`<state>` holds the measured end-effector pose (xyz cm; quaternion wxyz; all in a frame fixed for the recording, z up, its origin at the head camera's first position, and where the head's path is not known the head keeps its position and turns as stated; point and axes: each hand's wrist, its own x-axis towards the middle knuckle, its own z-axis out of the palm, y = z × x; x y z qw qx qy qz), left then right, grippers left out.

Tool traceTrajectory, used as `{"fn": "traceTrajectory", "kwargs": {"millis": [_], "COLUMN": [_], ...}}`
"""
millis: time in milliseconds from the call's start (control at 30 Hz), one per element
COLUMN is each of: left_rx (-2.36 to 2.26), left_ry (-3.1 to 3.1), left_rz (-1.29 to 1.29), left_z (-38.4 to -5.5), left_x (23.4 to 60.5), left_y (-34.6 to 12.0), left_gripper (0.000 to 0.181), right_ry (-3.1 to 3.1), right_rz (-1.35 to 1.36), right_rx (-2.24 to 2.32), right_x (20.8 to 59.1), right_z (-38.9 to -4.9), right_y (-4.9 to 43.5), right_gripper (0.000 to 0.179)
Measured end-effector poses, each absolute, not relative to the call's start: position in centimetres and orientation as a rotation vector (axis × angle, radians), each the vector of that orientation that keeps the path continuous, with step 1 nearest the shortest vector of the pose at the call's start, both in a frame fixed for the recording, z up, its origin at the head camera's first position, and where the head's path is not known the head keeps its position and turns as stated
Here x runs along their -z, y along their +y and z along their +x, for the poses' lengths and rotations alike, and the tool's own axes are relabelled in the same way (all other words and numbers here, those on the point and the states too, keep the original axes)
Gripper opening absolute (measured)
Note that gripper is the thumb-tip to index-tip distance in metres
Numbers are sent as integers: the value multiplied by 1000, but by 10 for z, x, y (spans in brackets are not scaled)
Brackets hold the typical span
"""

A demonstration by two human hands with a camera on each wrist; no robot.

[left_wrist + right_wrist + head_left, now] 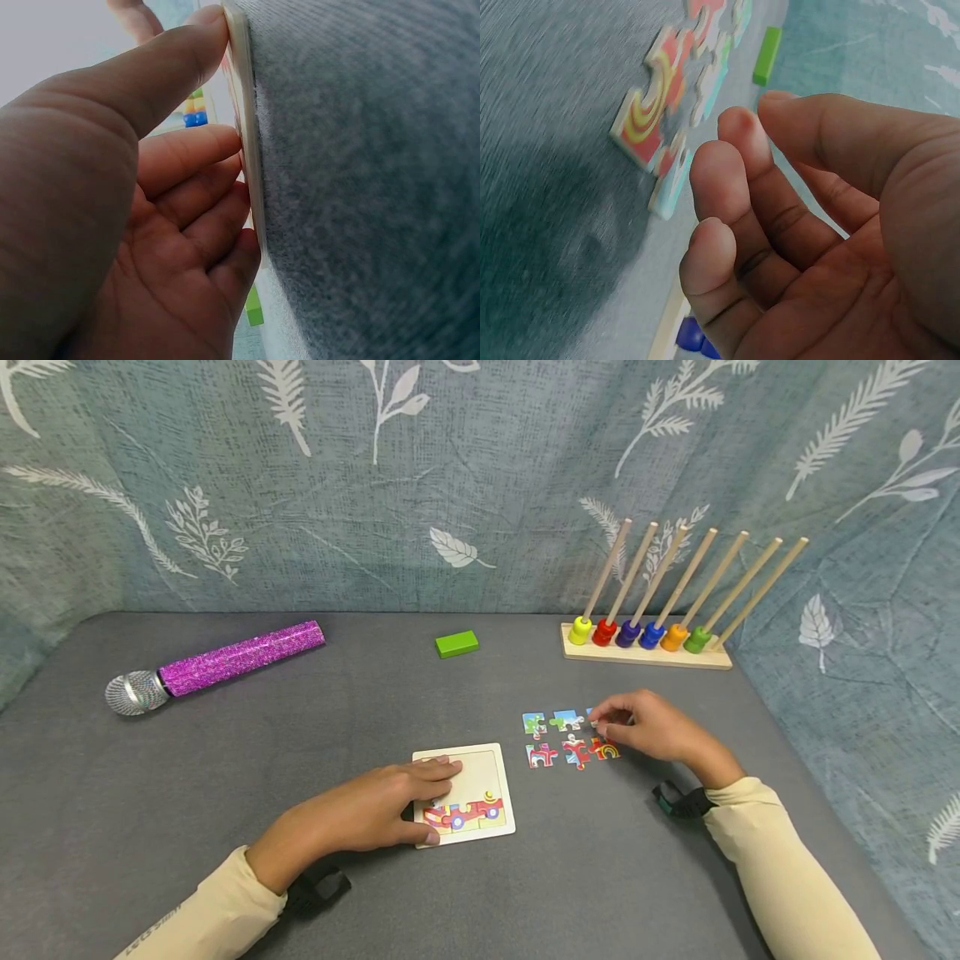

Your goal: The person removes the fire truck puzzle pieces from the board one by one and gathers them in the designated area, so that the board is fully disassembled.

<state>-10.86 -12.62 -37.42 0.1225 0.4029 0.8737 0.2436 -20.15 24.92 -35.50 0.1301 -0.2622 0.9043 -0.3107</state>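
Observation:
My left hand (393, 802) rests on the left side of a square wooden puzzle board (480, 768), fingers extended across it and thumb near its lower edge. Pieces along the bottom of the board form a red vehicle (472, 814); its upper part is bare wood. My right hand (648, 727) hovers at the right end of two rows of loose jigsaw pieces (542, 756). Its loosely bent fingers have nothing between them in the right wrist view. Close to the fingertips are a piece with yellow arcs (656, 112) and a blue-edged piece (671, 184), partly covered in the head view.
A purple glittery microphone (240, 660) lies at the back left. The green block (457, 644) sits at the back middle. At the back right stands a wooden base (652, 656) with upright pegs and coloured beads. A patterned curtain (337, 527) borders the table.

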Motion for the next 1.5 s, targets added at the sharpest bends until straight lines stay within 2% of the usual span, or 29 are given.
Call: {"fn": "traceTrajectory", "kwargs": {"millis": [433,900,1500], "left_rx": [-742,-627,-632], "left_ry": [2572,2591,2527], "left_rz": [1197,1047,973], "left_z": [-110,-109,-109], "left_x": [371,365,364], "left_y": [-126,-135,-134], "left_gripper": [52,87,88], "right_ry": [2575,2464,2349], "right_rz": [-834,-1015,-1229], "right_rx": [946,988,904], "right_x": [353,355,356], "right_z": [-189,-179,-165], "right_y": [222,190,141], "right_gripper": [16,13,19]}}
